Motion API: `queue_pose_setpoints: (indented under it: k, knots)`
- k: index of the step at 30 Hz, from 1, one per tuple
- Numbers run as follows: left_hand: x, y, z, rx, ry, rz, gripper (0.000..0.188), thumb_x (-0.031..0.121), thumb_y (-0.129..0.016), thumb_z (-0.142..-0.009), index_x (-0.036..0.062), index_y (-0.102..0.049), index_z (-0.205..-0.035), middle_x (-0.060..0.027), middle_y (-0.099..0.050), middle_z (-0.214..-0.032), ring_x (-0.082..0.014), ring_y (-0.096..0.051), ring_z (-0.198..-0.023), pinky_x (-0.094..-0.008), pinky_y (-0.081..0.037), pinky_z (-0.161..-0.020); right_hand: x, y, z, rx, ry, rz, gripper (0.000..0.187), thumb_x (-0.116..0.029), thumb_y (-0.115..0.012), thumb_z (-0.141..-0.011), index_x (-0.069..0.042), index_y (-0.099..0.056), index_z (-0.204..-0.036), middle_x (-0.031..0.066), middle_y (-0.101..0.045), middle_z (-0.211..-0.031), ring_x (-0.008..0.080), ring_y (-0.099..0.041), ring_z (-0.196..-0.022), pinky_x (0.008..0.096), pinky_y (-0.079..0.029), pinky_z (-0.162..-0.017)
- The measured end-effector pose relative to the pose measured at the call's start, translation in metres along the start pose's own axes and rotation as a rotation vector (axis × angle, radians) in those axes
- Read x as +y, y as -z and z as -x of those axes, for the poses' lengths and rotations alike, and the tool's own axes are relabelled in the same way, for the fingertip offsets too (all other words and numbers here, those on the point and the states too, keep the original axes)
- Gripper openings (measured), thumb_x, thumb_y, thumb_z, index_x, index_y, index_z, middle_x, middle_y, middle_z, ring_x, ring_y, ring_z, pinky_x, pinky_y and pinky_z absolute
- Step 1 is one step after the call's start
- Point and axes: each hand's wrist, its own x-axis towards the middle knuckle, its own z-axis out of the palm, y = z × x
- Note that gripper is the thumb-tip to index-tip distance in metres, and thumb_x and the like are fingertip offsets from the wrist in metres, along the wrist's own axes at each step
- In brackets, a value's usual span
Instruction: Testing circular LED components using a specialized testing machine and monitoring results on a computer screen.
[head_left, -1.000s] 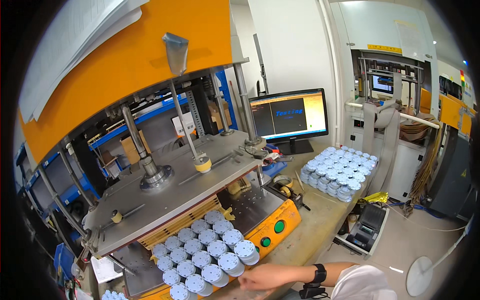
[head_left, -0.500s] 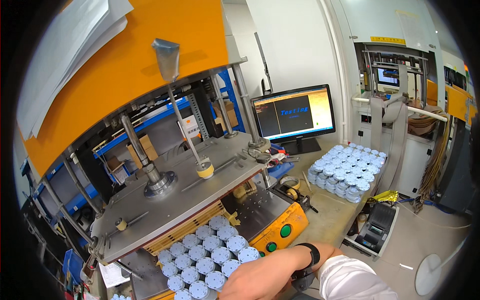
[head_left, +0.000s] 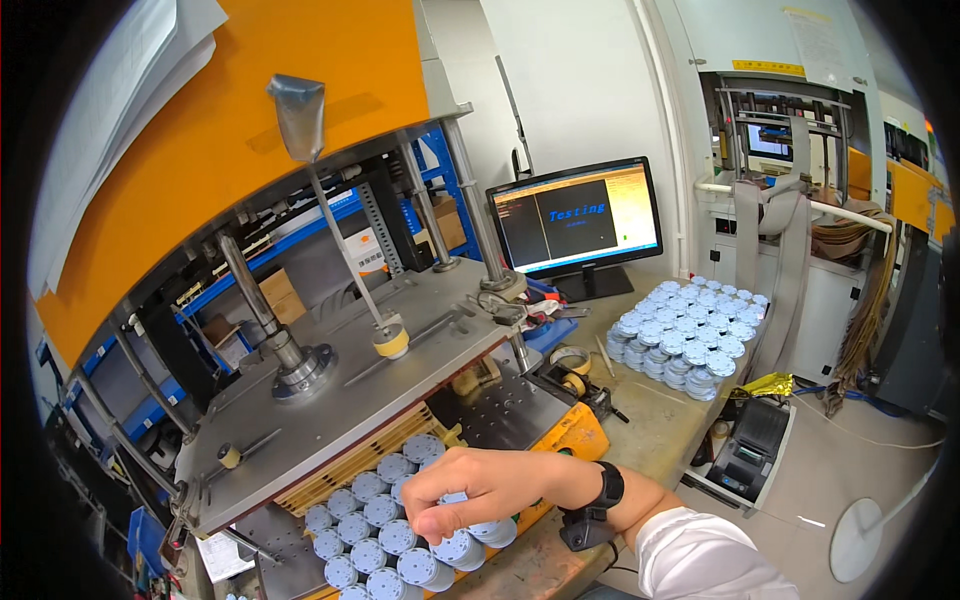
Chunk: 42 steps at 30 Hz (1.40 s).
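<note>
My right hand (head_left: 465, 492), with a black band at the wrist, hovers over or touches the near right part of several stacks of round, pale-blue perforated boards (head_left: 380, 511). Its fingers are curled and pressed together, knuckles up. Whatever may be between the fingertips is hidden by the hand. The stacks stand in close rows at the front of a press with an orange upper housing (head_left: 330, 60). Beneath the raised metal plate (head_left: 330, 400), a yellow grid-like edge (head_left: 355, 460) runs behind the rows. My left hand does not show.
More stacks of pale-blue boards (head_left: 680, 335) stand on the bench to the right, beside a lit monitor (head_left: 580, 220). Tape rolls (head_left: 573, 370) and tools lie nearer. A black device in a tray (head_left: 755, 445) is below the bench edge. Steel guide columns (head_left: 260, 300) flank the press.
My right hand has moved up and slightly left over the stacks, its fingers now curled in plain sight. The whole view has shifted a little.
</note>
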Motion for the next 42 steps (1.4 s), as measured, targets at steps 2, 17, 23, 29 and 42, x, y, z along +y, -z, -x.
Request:
queue_pose_setpoints:
  k: [2, 17, 23, 29, 42]
  knots:
    - [-0.002, 0.001, 0.001, -0.005, 0.009, 0.003, 0.025, 0.021, -0.054, -0.094, -0.0009, -0.065, -0.091, -0.0252, -0.062, -0.09, -0.0434, -0.058, -0.081, -0.0478, -0.046, -0.073, -0.005, 0.005, 0.0, -0.048, -0.032, -0.029, 0.028, -0.025, -0.054, -0.099, -0.002, -0.06, -0.084, 0.0048, -0.061, -0.078, 0.0176, -0.06, -0.073, 0.0315, -0.048, -0.067]
    - [0.02, 0.09, -0.036, -0.372, 0.332, 0.612, 0.027, 0.024, -0.052, -0.1, -0.0003, -0.063, -0.101, -0.0057, -0.063, -0.093, -0.0158, -0.054, -0.086, -0.0294, -0.044, -0.08, 0.027, 0.014, -0.009, 0.275, -0.072, -0.194, 0.073, -0.046, -0.044, -0.1, -0.006, -0.016, -0.153, 0.0155, -0.016, -0.159, 0.0265, -0.01, -0.148, 0.0434, -0.017, -0.117]
    - [0.035, 0.089, -0.114, -0.237, -0.314, 0.309, 0.027, 0.018, -0.048, -0.095, 0.0002, -0.062, -0.109, -0.0166, -0.062, -0.113, -0.0335, -0.054, -0.112, -0.0403, -0.039, -0.1, 0.019, -0.045, -0.004, -0.224, -0.03, 0.739, 0.076, -0.052, -0.047, -0.096, -0.001, -0.025, -0.149, 0.0202, -0.03, -0.152, 0.0327, -0.021, -0.145, 0.0484, -0.021, -0.116]
    - [0.047, 0.026, -0.217, -0.496, -0.466, 0.244, 0.058, 0.036, -0.045, -0.1, -0.0011, -0.036, -0.144, -0.0239, -0.034, -0.15, -0.0378, -0.029, -0.141, -0.0421, -0.023, -0.116, 0.06, -0.072, 0.001, -0.098, 0.0, 1.035, 0.07, -0.053, -0.053, -0.09, 0.008, -0.05, -0.125, 0.0229, -0.06, -0.118, 0.0333, -0.058, -0.112, 0.0393, -0.047, -0.092]
    - [0.051, -0.091, -0.355, -0.729, -0.299, -0.158, 0.08, 0.064, -0.024, -0.097, 0.0099, -0.012, -0.155, -0.0167, -0.013, -0.16, -0.0327, -0.004, -0.149, -0.047, -0.006, -0.118, 0.063, -0.071, 0.004, -0.165, -0.022, 0.992, 0.07, -0.054, -0.051, -0.092, 0.007, -0.05, -0.125, 0.0224, -0.057, -0.126, 0.0347, -0.057, -0.117, 0.0419, -0.048, -0.094]
